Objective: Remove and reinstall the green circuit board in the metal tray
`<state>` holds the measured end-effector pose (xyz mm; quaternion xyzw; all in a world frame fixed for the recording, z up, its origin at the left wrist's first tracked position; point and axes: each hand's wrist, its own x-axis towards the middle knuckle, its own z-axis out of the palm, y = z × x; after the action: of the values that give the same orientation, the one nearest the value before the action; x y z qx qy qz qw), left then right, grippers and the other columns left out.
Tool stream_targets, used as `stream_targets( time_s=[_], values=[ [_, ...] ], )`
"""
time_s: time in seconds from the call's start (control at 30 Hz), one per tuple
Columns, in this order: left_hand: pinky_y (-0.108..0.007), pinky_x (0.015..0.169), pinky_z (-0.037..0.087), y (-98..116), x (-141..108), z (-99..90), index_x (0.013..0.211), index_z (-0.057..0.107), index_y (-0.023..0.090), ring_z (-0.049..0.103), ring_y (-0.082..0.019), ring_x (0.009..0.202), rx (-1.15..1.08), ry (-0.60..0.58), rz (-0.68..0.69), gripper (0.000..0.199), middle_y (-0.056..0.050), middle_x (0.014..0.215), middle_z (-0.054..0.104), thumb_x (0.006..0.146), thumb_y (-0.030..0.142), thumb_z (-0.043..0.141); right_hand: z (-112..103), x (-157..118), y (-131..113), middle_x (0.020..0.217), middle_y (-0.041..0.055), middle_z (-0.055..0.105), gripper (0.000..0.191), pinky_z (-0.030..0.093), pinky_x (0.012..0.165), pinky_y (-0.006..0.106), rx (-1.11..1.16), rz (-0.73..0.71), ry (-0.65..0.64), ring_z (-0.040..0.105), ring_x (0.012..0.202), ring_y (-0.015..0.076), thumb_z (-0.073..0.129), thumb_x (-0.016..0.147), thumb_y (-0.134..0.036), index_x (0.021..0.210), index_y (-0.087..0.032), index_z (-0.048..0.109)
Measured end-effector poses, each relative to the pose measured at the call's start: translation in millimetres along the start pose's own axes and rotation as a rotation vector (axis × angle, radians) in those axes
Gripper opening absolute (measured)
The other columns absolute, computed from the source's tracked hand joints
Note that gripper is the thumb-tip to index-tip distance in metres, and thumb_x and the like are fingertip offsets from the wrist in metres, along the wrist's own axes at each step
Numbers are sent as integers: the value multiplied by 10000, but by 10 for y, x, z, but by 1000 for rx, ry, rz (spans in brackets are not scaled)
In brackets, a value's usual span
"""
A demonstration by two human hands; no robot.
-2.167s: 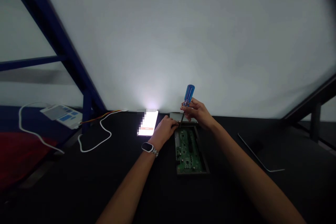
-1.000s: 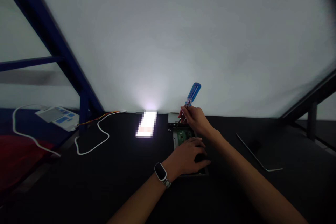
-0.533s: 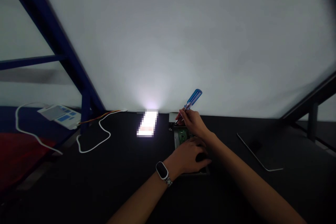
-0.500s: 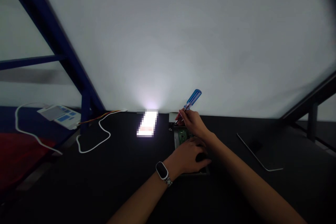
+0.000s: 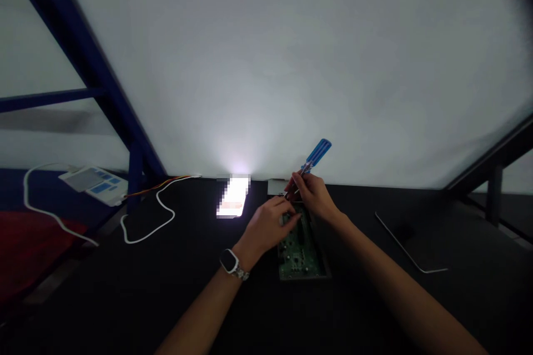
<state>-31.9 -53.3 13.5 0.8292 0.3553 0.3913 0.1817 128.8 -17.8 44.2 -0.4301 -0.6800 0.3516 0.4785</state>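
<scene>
My right hand (image 5: 313,193) is closed round a screwdriver with a blue handle (image 5: 318,153). The tool leans, its handle up to the right and its shaft pointing down toward the board's far end. My left hand (image 5: 270,223) is beside the shaft's lower end, fingers bent together over the board's far left corner. Whatever those fingers pinch is too small and dark to make out. Beneath both hands lies a green circuit board (image 5: 300,255) in a dark frame, its far end partly covered by the fingers.
A glowing panel, blurred out, (image 5: 234,197) lies left of the hands. A white cable (image 5: 166,225) curls on the black table farther left, near a white device with blue markings (image 5: 97,184). A dark flat sheet with a pale edge (image 5: 410,255) lies right. A pale wall rises behind.
My left hand has moved from the board's middle up and left to the screwdriver's lower end, uncovering the board. The screwdriver and my right hand have shifted slightly right.
</scene>
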Motion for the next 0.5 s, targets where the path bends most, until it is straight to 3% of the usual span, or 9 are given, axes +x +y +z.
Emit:
stream_targets(
  time_s=[0.07,0.2,0.5],
  values=[
    [-305,717,482,-146,-31,-139,858,635,190,583,-160,797,1,29,-115,103,-33,905,626,869,293,628,-23,-25,17,669,64,681,482,552,574,303,77,25,21,659,587,186,461,918,-595,777,-177,654],
    [-279,627,440,-387,-95,-269,895,657,193,546,-147,725,-15,-72,-227,163,-24,872,609,820,335,685,-63,-119,61,736,78,710,466,562,566,312,206,54,86,652,566,179,504,897,-596,789,-168,654],
    [-284,642,421,-427,-121,-135,895,710,189,547,-150,721,-51,-178,-255,240,-36,862,624,804,410,694,-111,-538,144,813,81,732,414,563,570,320,348,64,246,675,596,189,545,893,-562,802,-171,649]
  ],
)
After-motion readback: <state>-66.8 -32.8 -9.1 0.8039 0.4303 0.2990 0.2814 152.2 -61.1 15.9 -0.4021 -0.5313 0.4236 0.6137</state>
